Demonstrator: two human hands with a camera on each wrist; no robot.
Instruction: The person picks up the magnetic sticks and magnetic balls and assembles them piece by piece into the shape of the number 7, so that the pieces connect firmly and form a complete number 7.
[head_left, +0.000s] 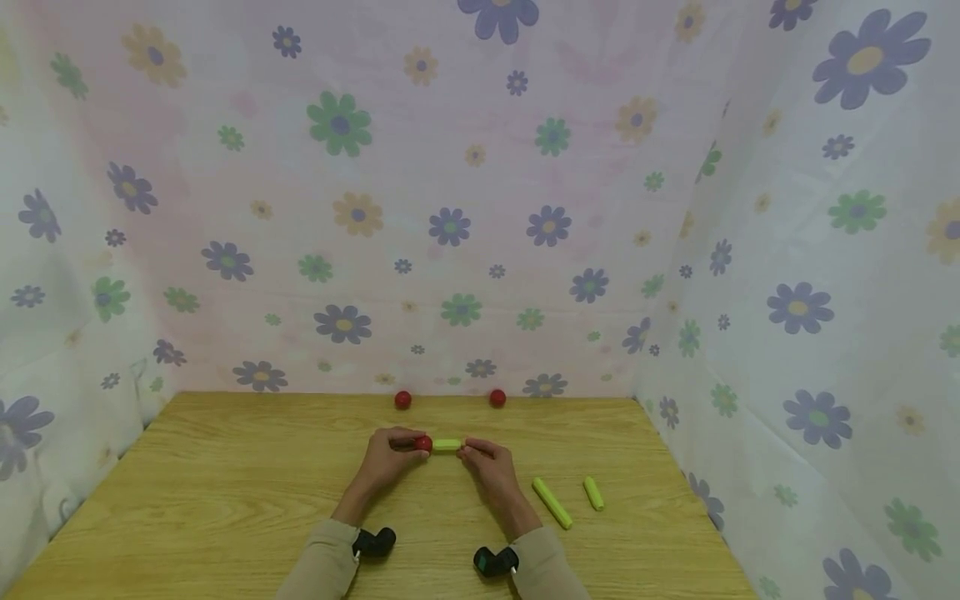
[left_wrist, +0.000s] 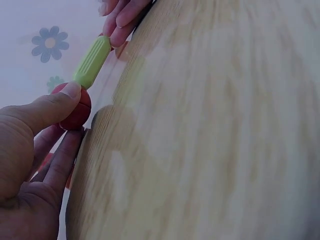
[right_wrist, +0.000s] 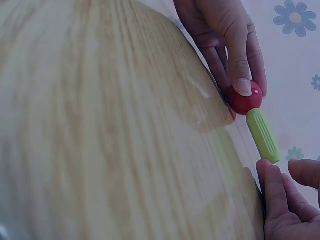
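Partially obscuring red ball (left_wrist: pixel 76 113): left hand (head_left: pixel 385 460)

Booth-like workspace, flower-print cloth (head_left: pixel 495 175) on three sides, wood-grain table (head_left: pixel 247 467)

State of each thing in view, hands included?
Left hand: pinching front red ball
Right hand: fingertips at middle green rod, thumb apart
Front red ball: held
Middle green rod: end against front red ball
Far-left red ball: unheld, on table
Far-right red ball: unheld, on table
Long green rod: lying on table
Rightmost green rod: lying on table
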